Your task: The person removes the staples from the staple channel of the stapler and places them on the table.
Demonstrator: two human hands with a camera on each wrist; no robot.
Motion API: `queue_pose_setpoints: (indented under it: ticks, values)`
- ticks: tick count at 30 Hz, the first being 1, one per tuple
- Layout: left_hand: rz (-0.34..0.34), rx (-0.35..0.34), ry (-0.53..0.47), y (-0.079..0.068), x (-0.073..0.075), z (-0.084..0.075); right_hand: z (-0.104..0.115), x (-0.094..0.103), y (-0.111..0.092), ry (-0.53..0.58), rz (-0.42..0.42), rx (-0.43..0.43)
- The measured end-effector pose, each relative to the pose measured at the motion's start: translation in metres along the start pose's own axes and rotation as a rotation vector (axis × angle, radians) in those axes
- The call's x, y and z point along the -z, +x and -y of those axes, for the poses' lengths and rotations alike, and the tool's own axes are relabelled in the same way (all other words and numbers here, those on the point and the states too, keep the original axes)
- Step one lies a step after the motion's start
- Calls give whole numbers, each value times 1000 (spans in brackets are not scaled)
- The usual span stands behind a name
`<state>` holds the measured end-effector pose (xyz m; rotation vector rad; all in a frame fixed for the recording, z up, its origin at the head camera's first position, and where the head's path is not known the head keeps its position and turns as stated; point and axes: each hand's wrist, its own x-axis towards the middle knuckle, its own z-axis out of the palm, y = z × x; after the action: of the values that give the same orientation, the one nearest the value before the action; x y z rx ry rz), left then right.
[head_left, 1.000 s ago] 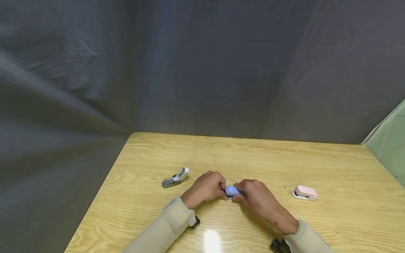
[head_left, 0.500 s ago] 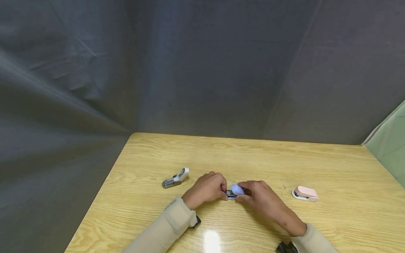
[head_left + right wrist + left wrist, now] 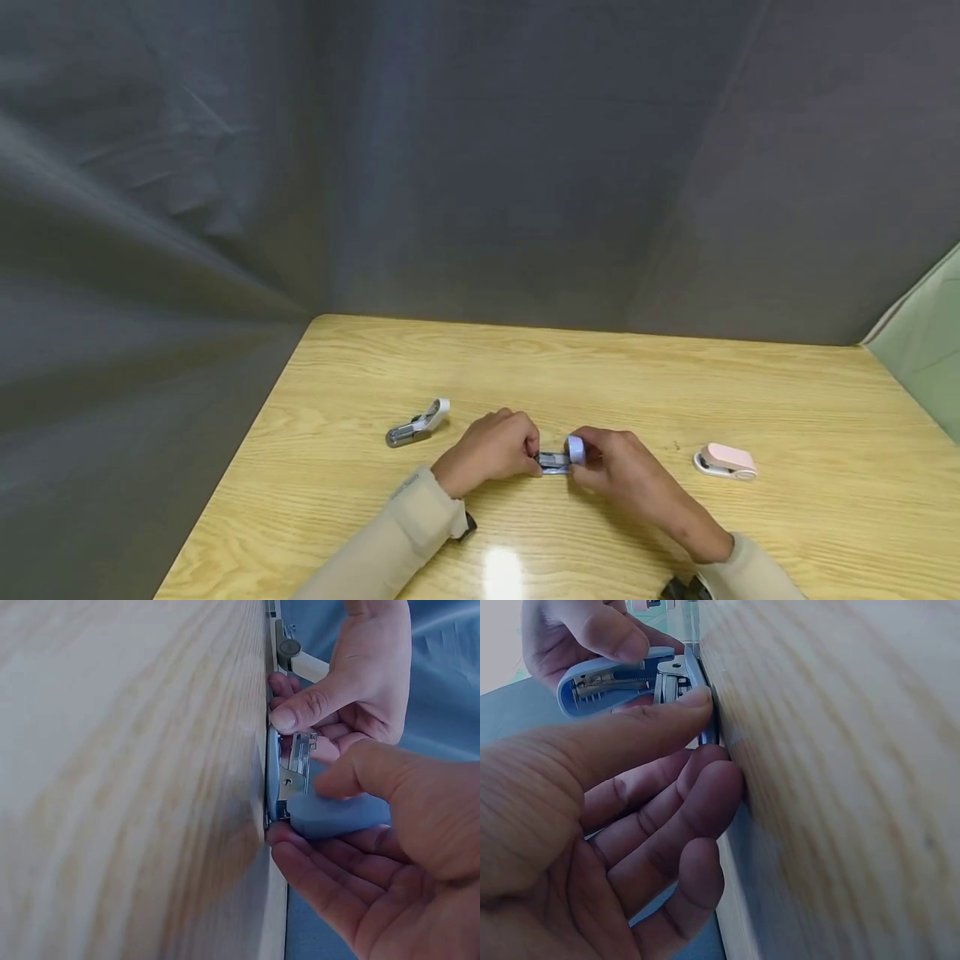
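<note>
Opened blue stapler (image 3: 555,460) pinched by left hand (image 3: 492,445) and right hand (image 3: 624,472)
The base (image 3: 273,774) might be lost if the cover (image 3: 337,815) were over-levered.

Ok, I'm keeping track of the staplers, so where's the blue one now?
In the head view, the blue stapler is right of centre, held between the left hand and the right hand, with the pink stapler further right.

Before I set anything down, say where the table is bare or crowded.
Bare: the far strip of table along the dark curtain, and the patch right of the pink stapler. Crowded: the middle, where left hand and right hand hold the blue stapler near the white stapler.
</note>
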<state>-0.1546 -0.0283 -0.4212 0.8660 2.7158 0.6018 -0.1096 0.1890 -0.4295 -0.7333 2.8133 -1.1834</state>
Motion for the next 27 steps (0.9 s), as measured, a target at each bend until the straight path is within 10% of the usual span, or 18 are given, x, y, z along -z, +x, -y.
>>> queue_pose_setpoints:
  ticks: [27]
  values:
    - [-17, -17, -10, -2, -2, 1, -2, 10, 0, 191, 34, -153]
